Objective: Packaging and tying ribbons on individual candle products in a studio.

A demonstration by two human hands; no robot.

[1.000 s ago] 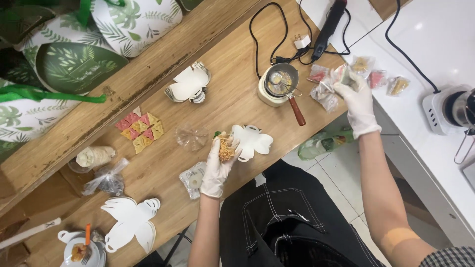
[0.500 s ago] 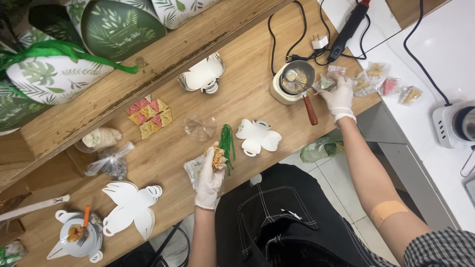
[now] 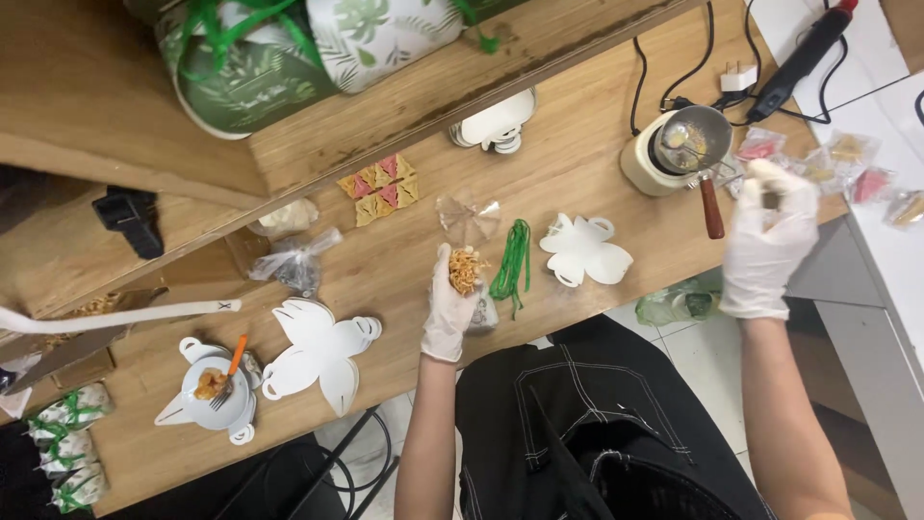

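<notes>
My left hand (image 3: pixel 446 306), in a white glove, holds a clear packet of orange-brown snack (image 3: pixel 465 269) upright above the wooden table (image 3: pixel 577 125). A green ribbon (image 3: pixel 511 258) and a flat white cut-out box (image 3: pixel 583 250) lie just to its right. My right hand (image 3: pixel 768 246), also gloved and blurred, is raised near the table's right end with its fingers closed on a small dark packet (image 3: pixel 771 199). It is beside the small cream melting pot (image 3: pixel 685 146) and its wooden handle (image 3: pixel 711 207).
Several small coloured packets (image 3: pixel 835 159) lie right of the pot, and a black glue gun (image 3: pixel 801 56) with cables sits behind it. Triangle packets (image 3: pixel 378 182), a clear wrapper (image 3: pixel 467 220), another white cut-out (image 3: pixel 319 352) and a bowl with a fork (image 3: pixel 216 387) sit to the left. Leaf-patterned gift boxes (image 3: pixel 289 53) stand on the shelf.
My right hand has drawn back from the packets by the pot toward me, now closed on a small packet. The left hand still holds the snack packet. The view has shifted left.
</notes>
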